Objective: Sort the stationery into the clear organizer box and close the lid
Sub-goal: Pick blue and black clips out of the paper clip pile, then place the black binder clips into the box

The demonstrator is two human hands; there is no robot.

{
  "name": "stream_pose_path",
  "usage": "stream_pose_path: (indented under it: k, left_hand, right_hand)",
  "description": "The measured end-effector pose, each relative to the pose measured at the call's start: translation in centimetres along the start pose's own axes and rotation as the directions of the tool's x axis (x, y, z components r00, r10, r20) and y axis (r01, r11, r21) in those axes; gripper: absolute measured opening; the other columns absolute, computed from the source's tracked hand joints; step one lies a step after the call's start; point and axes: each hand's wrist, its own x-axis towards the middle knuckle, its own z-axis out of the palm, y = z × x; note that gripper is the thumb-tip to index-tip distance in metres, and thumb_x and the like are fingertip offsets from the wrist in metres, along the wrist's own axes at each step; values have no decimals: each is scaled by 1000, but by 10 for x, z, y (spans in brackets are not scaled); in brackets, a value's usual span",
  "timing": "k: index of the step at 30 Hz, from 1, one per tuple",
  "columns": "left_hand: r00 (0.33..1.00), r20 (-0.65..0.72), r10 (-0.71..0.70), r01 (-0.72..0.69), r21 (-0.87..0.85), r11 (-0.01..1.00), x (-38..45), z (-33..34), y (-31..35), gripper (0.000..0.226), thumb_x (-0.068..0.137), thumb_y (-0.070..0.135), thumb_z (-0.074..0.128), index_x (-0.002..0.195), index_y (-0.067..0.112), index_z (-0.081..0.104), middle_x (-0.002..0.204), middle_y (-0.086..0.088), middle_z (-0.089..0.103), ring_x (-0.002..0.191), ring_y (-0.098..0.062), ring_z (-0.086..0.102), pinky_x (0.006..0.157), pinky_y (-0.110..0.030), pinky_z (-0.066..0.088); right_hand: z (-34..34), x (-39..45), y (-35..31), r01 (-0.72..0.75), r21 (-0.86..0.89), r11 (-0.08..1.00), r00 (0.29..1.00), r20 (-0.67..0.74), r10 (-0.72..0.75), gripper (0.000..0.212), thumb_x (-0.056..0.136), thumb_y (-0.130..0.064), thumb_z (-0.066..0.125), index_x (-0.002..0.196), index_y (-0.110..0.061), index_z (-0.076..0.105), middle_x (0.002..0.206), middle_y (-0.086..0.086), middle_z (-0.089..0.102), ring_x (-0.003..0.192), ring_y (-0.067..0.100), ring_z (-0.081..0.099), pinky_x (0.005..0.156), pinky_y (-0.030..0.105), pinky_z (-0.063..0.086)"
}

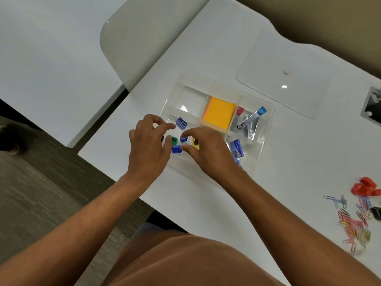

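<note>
The clear organizer box (266, 129) lies open on the white table. Its near-left compartment holds a green sharpener (174, 140), two small blue sharpeners (183, 139) (176, 149) and a yellow one (195, 143); another blue sharpener (181, 122) lies in the compartment behind. My left hand (148, 141) hovers at the box's left edge, fingers loosely curled, holding nothing. Over the same compartment is my right hand (206, 149), with index and thumb spread around the blue sharpeners without pinching them. Orange sticky notes (219, 113), a metal clipper (250, 118) and a blue staple box (237, 148) fill other compartments.
The clear lid (284, 58) lies flat behind the box to the right. Several coloured paper clips (354, 223), red sharpeners (367, 187) and a black clip (376, 211) lie loose at the table's right. A pale chair back (127, 38) stands at the far left.
</note>
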Motion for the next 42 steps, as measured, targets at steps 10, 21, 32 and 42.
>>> stream_pose_path:
  k: [10, 21, 32, 42]
  left_hand:
    - [947, 94, 306, -291, -150, 945, -47, 62, 125, 30, 90, 16, 76, 120, 16, 72, 116, -10, 66, 109, -27, 61, 90, -40, 48]
    - [692, 362, 624, -557, -282, 782, -115, 140, 291, 31, 98, 25, 67, 129, 25, 66, 121, -1, 60, 112, -20, 58, 93, -42, 48]
    - [592, 552, 587, -538, -272, 798, -163, 200, 361, 35, 98, 33, 66, 133, 28, 62, 126, 3, 63, 114, -17, 58, 101, -39, 46]
    - [661, 568, 490, -387, -302, 871, -154, 204, 377, 29, 96, 28, 70, 125, 25, 69, 112, 7, 69, 89, -8, 60, 75, -12, 42]
  right_hand:
    - [-49, -100, 89, -205, 70, 976, 902, -374, 216, 15, 98, -31, 66, 108, -24, 75, 106, -6, 73, 88, 3, 55, 82, 23, 47]
    - [-107, -272, 212, -461, 298, 836, 627, -557, 544, 10, 96, -24, 67, 103, -23, 74, 100, -11, 74, 82, 2, 58, 75, 15, 46]
    - [-142, -331, 319, -645, 177, 743, 482, -661, 575, 28, 95, -16, 69, 122, -24, 67, 126, -3, 67, 109, 19, 56, 79, 26, 53]
    - [-143, -316, 352, -663, 59, 747, 582, -588, 562, 28, 100, -23, 63, 128, -18, 66, 122, 3, 70, 108, 22, 54, 84, 32, 52]
